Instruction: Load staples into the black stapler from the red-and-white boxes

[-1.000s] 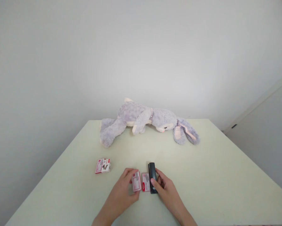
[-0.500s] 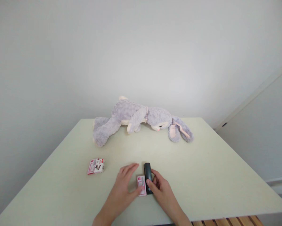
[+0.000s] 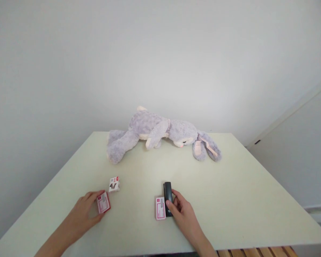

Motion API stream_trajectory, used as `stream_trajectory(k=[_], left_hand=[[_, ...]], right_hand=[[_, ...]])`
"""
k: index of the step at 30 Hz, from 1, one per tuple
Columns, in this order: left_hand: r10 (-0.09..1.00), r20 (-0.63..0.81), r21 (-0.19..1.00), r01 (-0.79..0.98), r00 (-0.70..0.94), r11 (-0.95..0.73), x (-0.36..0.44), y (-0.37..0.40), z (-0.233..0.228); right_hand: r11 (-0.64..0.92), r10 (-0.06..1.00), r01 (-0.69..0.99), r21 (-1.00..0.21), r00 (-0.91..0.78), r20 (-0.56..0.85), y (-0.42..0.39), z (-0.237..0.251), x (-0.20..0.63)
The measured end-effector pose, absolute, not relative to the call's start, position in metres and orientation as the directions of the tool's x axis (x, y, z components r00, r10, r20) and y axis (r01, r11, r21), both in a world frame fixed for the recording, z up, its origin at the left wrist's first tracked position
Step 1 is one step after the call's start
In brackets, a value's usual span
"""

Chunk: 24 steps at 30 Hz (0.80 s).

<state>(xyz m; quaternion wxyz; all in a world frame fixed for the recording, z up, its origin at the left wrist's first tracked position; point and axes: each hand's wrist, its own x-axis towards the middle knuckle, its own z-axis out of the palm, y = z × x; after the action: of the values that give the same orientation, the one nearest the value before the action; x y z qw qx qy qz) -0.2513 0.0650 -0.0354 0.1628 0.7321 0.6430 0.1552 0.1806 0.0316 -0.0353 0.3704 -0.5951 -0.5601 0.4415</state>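
At the left, my left hand (image 3: 89, 208) grips a small white and red box (image 3: 103, 202) between thumb and fingers. Just beyond it stands another small white box (image 3: 114, 184) with a dark picture on its top, apart from the hand. My right hand (image 3: 180, 206) is closed around the right side of a black stapler (image 3: 168, 196), thumb on top. Against the stapler's left side lies a third box (image 3: 160, 208), white with a pink-red label; no hand touches it.
A grey plush rabbit (image 3: 155, 130) lies on its side along the far edge of the pale table (image 3: 230, 200), by the wall. Wooden slats (image 3: 254, 252) show below the near edge at the right.
My left hand has left the box beside the stapler, moved left, and taken hold of a box there, drawing it nearer and apart from the white one. My right hand stays on the stapler.
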Motion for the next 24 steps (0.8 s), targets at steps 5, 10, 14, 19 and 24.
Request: stream_trajectory(k=[5, 10, 14, 19, 24], left_hand=[[0.972, 0.012, 0.586, 0.786, 0.234, -0.196, -0.157, 0.034, -0.011], [0.892, 0.111, 0.657, 0.641, 0.438, -0.397, -0.056, 0.035, 0.023], [0.834, 0.098, 0.659, 0.593, 0.543, -0.463, -0.034, 0.044, 0.023], [0.818, 0.069, 0.695, 0.561, 0.571, -0.45, -0.029, 0.045, 0.02], [0.906, 0.097, 0.678, 0.639, 0.412, -0.363, -0.06, 0.048, 0.022]], right_hand=[[-0.096, 0.993, 0.341, -0.935, -0.029, -0.113, 0.031, -0.031, 0.18], [-0.072, 0.995, 0.33, -0.941, -0.036, -0.088, 0.032, -0.03, 0.18], [-0.066, 0.996, 0.313, -0.948, -0.037, -0.081, 0.031, -0.029, 0.178], [-0.074, 0.996, 0.287, -0.955, -0.029, -0.086, 0.025, -0.026, 0.176], [-0.125, 0.99, 0.265, -0.956, -0.024, -0.136, 0.012, -0.028, 0.189]])
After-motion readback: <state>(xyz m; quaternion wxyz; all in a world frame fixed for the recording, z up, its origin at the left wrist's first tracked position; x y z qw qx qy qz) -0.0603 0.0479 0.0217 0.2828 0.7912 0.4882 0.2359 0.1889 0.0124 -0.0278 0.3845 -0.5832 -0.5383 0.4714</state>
